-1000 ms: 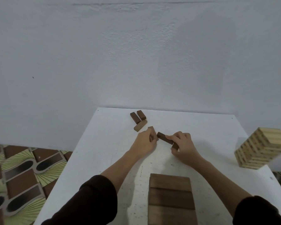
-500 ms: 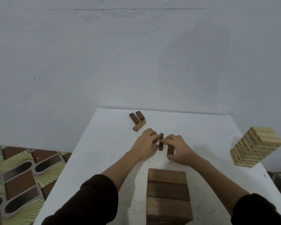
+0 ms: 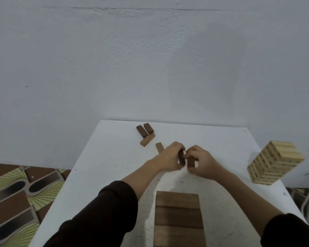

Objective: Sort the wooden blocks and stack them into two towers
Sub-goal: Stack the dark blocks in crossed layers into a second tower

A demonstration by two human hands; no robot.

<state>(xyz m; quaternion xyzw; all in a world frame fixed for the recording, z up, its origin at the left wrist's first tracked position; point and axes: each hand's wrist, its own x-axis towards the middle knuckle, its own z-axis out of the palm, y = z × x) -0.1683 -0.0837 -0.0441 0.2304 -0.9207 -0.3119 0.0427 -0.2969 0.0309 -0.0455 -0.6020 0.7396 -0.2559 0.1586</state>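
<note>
The left hand (image 3: 169, 158) holds one dark block (image 3: 181, 157), the right hand (image 3: 202, 164) a second block (image 3: 190, 161); push them side by side before lifting both.

A tower of dark brown wooden blocks (image 3: 178, 220) stands at the near edge of the white desk (image 3: 105, 166), its top layer made of three planks laid side by side. A tower of pale wooden blocks (image 3: 275, 163), built in crosswise layers, stands well apart by the desk's right edge. At the far side two dark brown rectangular blocks (image 3: 141, 131) lie flat side by side, with a tan wooden block (image 3: 147, 139) touching their near end. Another tan block (image 3: 159, 147) lies flat, partly hidden behind the left hand (image 3: 169, 157), which pinches a very dark block (image 3: 181, 157) held on end. Just beside it, the right hand (image 3: 202, 163) grips a mid-brown block (image 3: 190, 161), also on end.
</note>
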